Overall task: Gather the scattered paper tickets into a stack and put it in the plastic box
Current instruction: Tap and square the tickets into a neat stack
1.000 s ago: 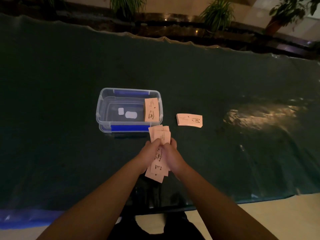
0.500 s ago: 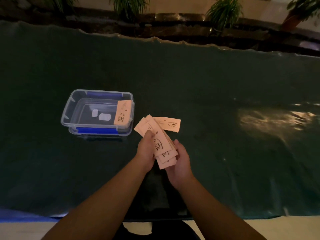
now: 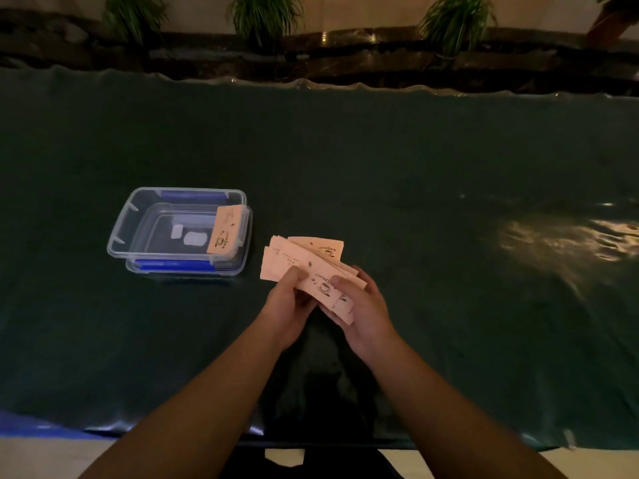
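Note:
Both hands hold a loose, uneven bunch of pale pink paper tickets printed with coffee cups, just above the dark green table. My left hand grips the bunch from the left, thumb on top. My right hand cradles it from the right and below. Another ticket lies on the table right behind the bunch, partly covered by it. The clear plastic box with blue clips stands to the left of my hands. One ticket leans against its right inner wall.
The dark green cloth covers the whole table, with a bright glare patch at the right. Potted plants and a dark ledge run along the far edge. The near table edge is below my forearms.
The bunch has turned from upright in my hands to lying slantwise and fanned out. The view has shifted, so the box now sits further left and the lone table ticket is right behind the bunch.

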The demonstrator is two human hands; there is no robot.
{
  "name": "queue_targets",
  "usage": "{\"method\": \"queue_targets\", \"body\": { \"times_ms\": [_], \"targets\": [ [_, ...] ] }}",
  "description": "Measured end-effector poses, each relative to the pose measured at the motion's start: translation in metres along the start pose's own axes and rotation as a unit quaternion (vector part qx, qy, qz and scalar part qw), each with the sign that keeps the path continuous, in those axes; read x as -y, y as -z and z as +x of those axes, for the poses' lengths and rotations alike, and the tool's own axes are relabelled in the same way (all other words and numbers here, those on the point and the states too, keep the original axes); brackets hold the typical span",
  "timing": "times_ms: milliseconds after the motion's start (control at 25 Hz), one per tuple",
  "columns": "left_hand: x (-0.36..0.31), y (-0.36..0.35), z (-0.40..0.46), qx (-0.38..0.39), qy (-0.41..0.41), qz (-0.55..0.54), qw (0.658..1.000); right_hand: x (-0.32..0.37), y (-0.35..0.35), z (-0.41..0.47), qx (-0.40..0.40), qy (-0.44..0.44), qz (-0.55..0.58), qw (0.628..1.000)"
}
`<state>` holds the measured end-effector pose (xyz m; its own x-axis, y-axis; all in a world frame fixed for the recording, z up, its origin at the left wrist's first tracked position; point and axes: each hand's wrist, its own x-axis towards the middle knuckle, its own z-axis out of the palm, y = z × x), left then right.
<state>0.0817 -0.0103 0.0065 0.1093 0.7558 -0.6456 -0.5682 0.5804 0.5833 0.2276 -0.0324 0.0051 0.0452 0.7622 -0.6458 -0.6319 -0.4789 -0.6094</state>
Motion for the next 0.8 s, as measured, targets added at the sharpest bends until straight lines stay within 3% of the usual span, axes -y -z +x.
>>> {"method": "queue_targets", "body": {
  "times_ms": [160, 480, 800],
  "targets": [
    [-0.018, 0.012, 0.009, 0.033, 0.034, 0.079, 0.996, 0.023, 0.003, 0.013, 0.016, -0.015, -0.037, 0.999],
    [-0.069, 0.018, 0.05, 0.007, 0.071, 0.138, 0.988, 0.045, -0.017, 0.043, -0.015, -0.034, -0.072, 0.997],
    [-0.098, 0.013, 0.091, -0.017, 0.128, 0.258, 0.958, 0.066, -0.024, 0.085, -0.064, -0.02, -0.145, 0.987]
  ]
}}
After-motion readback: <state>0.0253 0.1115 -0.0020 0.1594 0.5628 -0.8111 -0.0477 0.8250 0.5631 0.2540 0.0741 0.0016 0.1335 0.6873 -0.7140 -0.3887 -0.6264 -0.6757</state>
